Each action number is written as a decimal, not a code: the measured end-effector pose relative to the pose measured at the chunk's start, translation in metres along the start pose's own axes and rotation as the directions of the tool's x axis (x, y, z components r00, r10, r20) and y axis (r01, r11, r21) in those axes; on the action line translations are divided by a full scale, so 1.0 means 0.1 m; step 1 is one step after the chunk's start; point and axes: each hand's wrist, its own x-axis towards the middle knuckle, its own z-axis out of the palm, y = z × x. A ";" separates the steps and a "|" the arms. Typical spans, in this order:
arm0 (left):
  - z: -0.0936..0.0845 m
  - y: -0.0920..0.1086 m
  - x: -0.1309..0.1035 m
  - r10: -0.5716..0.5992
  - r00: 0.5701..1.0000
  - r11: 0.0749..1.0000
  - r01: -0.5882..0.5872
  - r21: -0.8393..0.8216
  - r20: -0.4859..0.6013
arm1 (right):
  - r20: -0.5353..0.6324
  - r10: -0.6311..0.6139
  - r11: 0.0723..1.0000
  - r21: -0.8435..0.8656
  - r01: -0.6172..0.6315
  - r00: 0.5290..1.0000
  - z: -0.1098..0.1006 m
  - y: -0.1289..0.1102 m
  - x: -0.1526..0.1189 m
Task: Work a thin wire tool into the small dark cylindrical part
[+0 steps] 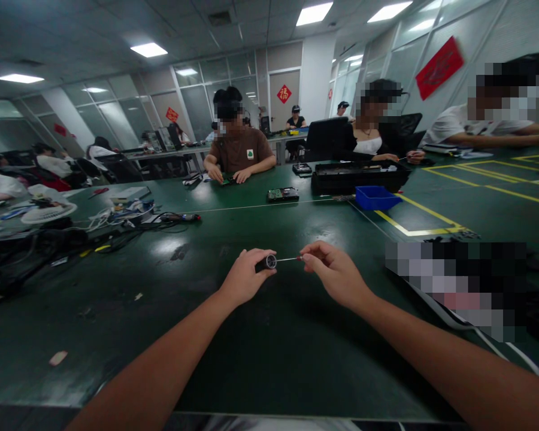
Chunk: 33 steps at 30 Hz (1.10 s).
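Above the middle of the dark green table (233, 335), my left hand (246, 276) is closed around a small black cylindrical part (270, 261). Its round, pale-rimmed end faces my right hand. A thin metal rod (288, 259) with a reddish end sits pinched between the thumb and fingers of my right hand (330, 269). The rod spans the gap between the hands and its far tip meets the round end of the black part; whether it enters cannot be made out. It looks like a small screwdriver.
Cables and devices (117, 218) lie at the left. Ahead are a circuit board device (282, 194), a black tray (362, 176) and a blue bin (376, 197). A blurred-out object (458, 287) lies at the right. A person in brown (242, 149) works opposite.
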 end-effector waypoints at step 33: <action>-0.03 0.08 0.00 0.054 0.996 0.996 -0.059 0.067 0.074 | -0.058 0.372 0.751 0.606 -0.263 0.927 0.04 0.19 0.14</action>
